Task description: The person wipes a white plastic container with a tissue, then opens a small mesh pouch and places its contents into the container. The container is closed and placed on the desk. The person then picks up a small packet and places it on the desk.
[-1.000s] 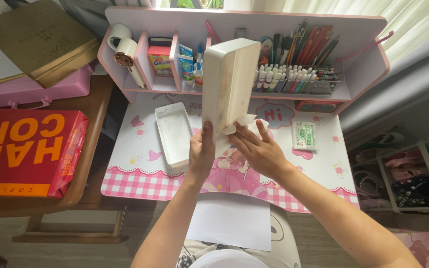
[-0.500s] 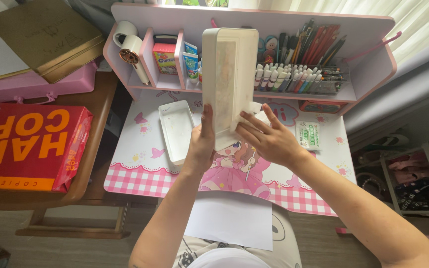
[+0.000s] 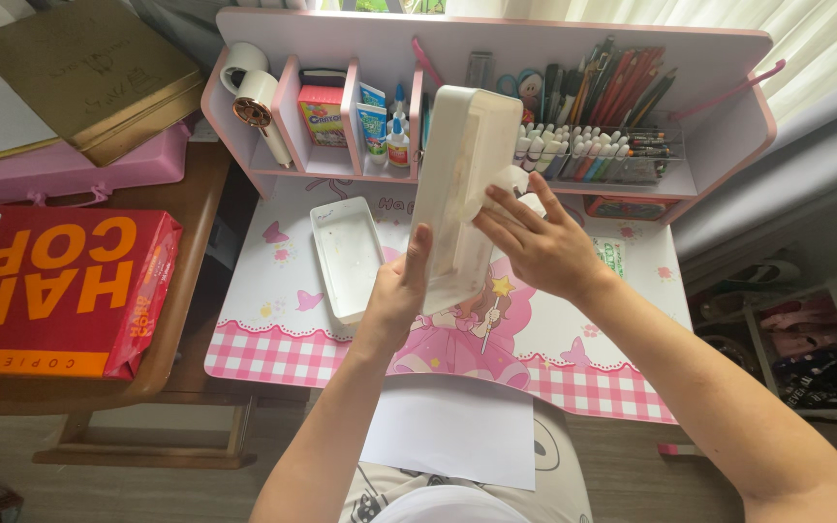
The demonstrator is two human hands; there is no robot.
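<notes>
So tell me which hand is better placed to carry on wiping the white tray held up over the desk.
Right. The right hand already presses the white tissue against the upright white tray. The left hand grips the tray's lower edge and steadies it, so it likely cannot let go.

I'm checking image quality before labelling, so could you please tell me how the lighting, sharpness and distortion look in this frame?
Head view: soft, even daylight, brightest at the curtain top right, which is nearly washed out; no hard shadows or glare on the desk. The white tray and both the left hand and right hand look reasonably sharp. Wide-angle bending shows at the shelf edges.
</notes>
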